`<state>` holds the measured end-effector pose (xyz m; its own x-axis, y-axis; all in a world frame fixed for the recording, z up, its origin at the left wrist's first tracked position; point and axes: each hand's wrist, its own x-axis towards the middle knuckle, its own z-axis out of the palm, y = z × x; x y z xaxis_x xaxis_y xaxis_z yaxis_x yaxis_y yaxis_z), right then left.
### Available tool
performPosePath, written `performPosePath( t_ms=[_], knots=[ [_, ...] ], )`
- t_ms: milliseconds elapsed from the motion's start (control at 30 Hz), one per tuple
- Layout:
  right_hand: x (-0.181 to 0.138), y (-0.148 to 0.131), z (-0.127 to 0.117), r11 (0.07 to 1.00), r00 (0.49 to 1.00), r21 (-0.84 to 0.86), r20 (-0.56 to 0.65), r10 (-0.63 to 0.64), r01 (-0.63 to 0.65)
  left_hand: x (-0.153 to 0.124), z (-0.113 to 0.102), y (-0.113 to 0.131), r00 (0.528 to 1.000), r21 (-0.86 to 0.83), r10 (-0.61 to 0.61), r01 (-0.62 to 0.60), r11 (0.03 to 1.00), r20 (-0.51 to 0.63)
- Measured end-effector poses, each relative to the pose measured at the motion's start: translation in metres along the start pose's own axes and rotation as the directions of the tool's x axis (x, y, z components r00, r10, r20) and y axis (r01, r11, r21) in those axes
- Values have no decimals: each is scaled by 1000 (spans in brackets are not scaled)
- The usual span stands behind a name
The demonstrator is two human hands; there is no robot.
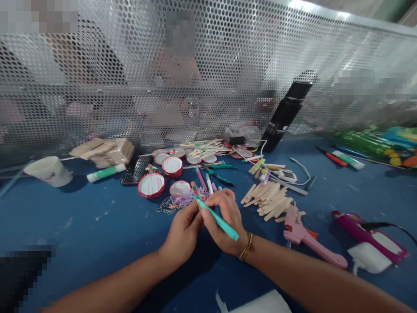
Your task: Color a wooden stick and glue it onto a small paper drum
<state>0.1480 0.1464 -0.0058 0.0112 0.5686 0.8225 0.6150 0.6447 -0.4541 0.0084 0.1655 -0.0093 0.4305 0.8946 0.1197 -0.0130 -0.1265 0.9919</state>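
My right hand [226, 219] is closed around a turquoise marker pen [223, 222], its tip pointing up and left. My left hand [184, 232] pinches a wooden craft stick [194, 188] whose upper end carries green and red-brown colouring. The pen's tip meets or nearly meets the stick; the exact contact is too small to tell. Just beyond my hands lie a tangle of pastel string or bands [180, 199] and several round red-rimmed white discs [151, 184]. More markers [201, 178] lie behind my fingers, partly hidden.
Loose craft sticks [269, 200] lie right of my hands, beside a pink glue gun [312, 243] and a purple one [368, 237]. A black bottle [283, 117] leans on the perforated metal screen [211, 65]. Left stand a paper cup [50, 171] and stacked sticks [106, 151]. Pliers [220, 174] lie centrally.
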Motion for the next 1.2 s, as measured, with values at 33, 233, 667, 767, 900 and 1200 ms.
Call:
performPosePath(
  t_ms=[33,233,667,767,900,1200],
  knots=[
    [0,0,0,1000,1000,-8,-1,6,-6,0,0,0,1000,-7,-5,5,1000,-5],
    [1,0,0,1000,1000,-15,-12,4,-4,-1,0,-1,1000,-48,-12,11,999,-10],
    [0,0,0,1000,1000,0,1,2,-2,0,1,-1,999,-44,-17,16,999,-31],
    [0,1,0,1000,1000,-11,3,4,-4,0,1,-3,999,-65,-18,16,998,-32],
    [-1,1,0,999,1000,-24,-4,31,-31,1,0,-4,1000,-85,-17,15,996,-21],
    [0,0,0,1000,1000,-20,2,12,-12,0,0,-3,999,-54,-22,20,998,-37]
  ],
)
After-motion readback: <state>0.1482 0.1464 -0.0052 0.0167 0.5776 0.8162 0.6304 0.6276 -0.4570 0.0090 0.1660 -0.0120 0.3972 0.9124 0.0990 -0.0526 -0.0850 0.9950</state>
